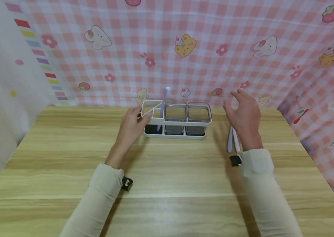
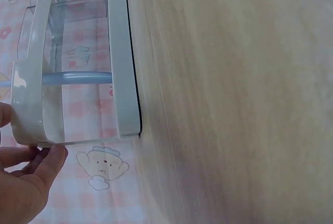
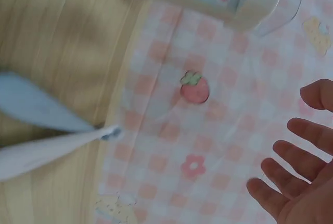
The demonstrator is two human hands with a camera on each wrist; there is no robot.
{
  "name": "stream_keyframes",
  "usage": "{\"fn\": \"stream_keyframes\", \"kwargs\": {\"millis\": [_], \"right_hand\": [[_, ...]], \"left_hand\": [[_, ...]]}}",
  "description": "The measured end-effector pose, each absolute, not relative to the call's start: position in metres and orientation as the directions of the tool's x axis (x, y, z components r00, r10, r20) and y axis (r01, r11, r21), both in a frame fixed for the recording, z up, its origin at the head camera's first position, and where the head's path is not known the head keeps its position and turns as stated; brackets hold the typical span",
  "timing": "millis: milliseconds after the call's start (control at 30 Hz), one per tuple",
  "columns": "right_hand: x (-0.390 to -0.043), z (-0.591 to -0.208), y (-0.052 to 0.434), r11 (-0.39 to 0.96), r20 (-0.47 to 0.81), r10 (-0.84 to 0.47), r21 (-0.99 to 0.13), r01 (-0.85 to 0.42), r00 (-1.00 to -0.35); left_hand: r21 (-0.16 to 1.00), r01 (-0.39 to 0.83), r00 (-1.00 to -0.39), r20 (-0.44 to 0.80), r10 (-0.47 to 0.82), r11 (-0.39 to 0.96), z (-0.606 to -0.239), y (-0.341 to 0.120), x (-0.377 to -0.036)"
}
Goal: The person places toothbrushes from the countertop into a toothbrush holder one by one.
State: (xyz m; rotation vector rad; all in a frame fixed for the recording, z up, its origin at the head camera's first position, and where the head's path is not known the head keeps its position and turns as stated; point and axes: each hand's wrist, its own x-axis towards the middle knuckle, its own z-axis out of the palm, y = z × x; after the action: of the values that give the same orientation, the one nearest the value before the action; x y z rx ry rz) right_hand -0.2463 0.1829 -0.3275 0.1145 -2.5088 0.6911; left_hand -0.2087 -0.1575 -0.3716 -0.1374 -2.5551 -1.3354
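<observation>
A white toothbrush holder [image 1: 178,123] with two clear cups [image 1: 176,112] stands at the back of the table. One purple toothbrush [image 1: 163,105] leans upright in its left section. My left hand [image 1: 131,126] grips the left end of the holder's upper frame, thumb in front and fingers round the corner. To the right, my right hand [image 1: 245,115] hovers with fingers spread and nothing in them. Below it lie a purple toothbrush [image 1: 230,140] and a pale toothbrush [image 1: 236,141] side by side, partly hidden by that hand in the head view.
The wooden table [image 1: 167,197] spreads out in front of the holder. Behind it hangs a pink checked cloth [image 1: 202,72] with cartoon prints, which also covers the right side. A white dotted cloth [image 1: 1,108] hangs at the left.
</observation>
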Motion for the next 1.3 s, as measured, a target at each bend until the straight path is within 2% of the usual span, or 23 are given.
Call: {"fn": "stream_keyframes", "kwargs": {"millis": [367,600,733,1000,1300], "right_hand": [[-0.255,-0.337,0.210,0.858,0.313,0.109,-0.508,-0.069,-0.943],[-0.261,-0.349,0.218,0.805,0.115,0.122,-0.592,0.031,-0.986],[-0.266,-0.357,0.224,0.768,0.065,0.112,-0.638,0.045,-0.992],[-0.274,-0.370,0.233,0.749,0.015,0.106,-0.659,0.069,-0.994],[-0.275,-0.384,0.239,0.693,-0.171,0.138,-0.687,0.219,-0.976]], "left_hand": [[0.804,0.185,-0.969,0.246,-0.033,0.564,-0.371,-0.158,-0.207],[0.804,0.200,-0.965,0.261,-0.030,0.559,-0.371,-0.159,-0.208],[0.808,0.203,-0.965,0.260,-0.026,0.553,-0.371,-0.158,-0.208],[0.805,0.205,-0.965,0.261,-0.022,0.557,-0.371,-0.157,-0.209],[0.807,0.198,-0.968,0.251,-0.020,0.557,-0.371,-0.158,-0.208]]}}
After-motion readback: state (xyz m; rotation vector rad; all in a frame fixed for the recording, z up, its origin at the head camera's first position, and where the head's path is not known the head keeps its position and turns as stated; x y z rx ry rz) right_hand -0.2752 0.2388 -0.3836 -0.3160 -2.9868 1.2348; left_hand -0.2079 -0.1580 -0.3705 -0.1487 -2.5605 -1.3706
